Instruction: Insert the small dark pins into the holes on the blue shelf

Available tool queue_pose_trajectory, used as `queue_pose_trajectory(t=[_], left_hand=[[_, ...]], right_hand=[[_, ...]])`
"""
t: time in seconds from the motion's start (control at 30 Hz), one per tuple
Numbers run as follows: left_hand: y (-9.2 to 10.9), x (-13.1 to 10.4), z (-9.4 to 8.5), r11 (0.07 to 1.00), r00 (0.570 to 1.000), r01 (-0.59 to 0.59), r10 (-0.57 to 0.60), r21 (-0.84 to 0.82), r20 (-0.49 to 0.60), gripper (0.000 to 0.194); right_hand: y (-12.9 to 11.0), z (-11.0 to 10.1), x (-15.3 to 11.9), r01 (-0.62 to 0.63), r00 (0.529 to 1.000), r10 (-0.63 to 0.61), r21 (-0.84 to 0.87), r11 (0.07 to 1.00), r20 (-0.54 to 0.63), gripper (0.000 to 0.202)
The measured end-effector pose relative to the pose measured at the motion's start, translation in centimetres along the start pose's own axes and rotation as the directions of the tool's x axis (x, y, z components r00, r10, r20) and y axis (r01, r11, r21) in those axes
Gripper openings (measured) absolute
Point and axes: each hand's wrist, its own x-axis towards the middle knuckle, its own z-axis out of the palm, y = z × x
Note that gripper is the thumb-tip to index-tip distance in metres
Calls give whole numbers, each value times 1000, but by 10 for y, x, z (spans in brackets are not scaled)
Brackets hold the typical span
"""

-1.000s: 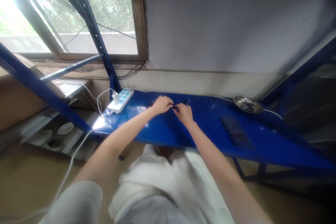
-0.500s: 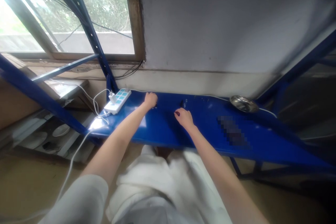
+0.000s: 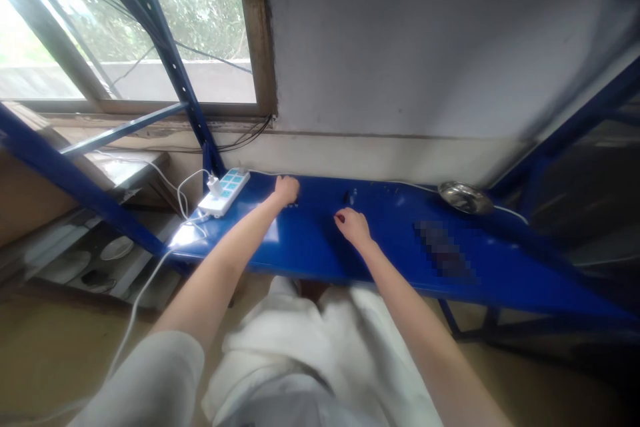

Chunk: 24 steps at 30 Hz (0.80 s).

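Observation:
My left hand (image 3: 287, 191) rests at the far side of the blue shelf top (image 3: 305, 247), its fingers curled down. What it holds, if anything, is hidden, and tiny dark and pale bits (image 3: 294, 203) lie beside its fingers. To the right, my right hand (image 3: 353, 225) is closed in a pinch just above the shelf top. A small dark reddish spot (image 3: 341, 217) shows at its fingertips, too small to name. Just beyond that hand lies a small black piece (image 3: 346, 196), with a few clear or whitish bits (image 3: 353, 197) close to it.
A white power strip (image 3: 225, 193) with a plugged-in charger stands at the left end. A shiny metal dish (image 3: 464, 197) sits at the back right, near a blurred-out dark object (image 3: 443, 250). Blue rack posts (image 3: 170, 60) frame both sides; a white cable (image 3: 133, 320) hangs at left.
My right hand has shifted very slightly to the right, still pinched. My left hand stays almost in place.

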Motion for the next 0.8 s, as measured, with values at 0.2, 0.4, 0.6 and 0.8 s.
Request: queue_pose_trajectory(t=[0.2, 0.4, 0.6, 0.8], left_hand=[[0, 1, 1, 1000, 1000, 13, -13, -3, 5, 20], [-2, 2, 2, 1000, 1000, 18, -18, 9, 20, 23], [12, 8, 5, 986, 963, -147, 123, -82, -240, 33], [68, 6, 27, 893, 869, -435, 383, -118, -313, 44]], right_hand=[[4, -2, 0, -9, 1000, 9, 2, 1000, 6, 23], [15, -6, 1, -17, 1000, 17, -34, 999, 9, 24], [49, -3, 11, -149, 989, 149, -21, 989, -6, 22], [69, 11, 22, -289, 953, 286, -23, 957, -99, 30]])
